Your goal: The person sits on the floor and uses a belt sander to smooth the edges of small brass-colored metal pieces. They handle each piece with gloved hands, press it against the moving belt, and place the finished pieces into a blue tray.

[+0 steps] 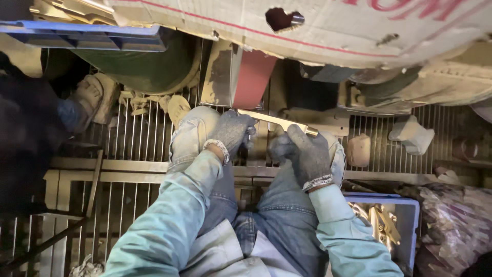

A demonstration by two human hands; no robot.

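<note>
At the far left, another person's gloved hand (88, 97) rests near a metal grate floor (128, 138), beside a dark green drum-shaped housing (148, 66) under a blue crate (87, 35). Moving right, the person's left hand (230, 131), in a grey knit glove, has its fingers curled shut around the near end of a long, flat brass-coloured metal piece (271, 120). That piece lies across the front of a red-brown abrasive belt (253, 82), its left tip touching or just at the belt's lower edge. The right hand (305, 151), gloved likewise, clamps the piece's other end between thumb and fingers. Both hands sit above the person's jeans-clad knees (195, 128). Further right, a blue bin (410, 205) by the right elbow holds more brass-coloured parts (382, 223). By the look of it, the grinding of this piece is under way, with those parts either finished or waiting; which, I cannot tell.
</note>
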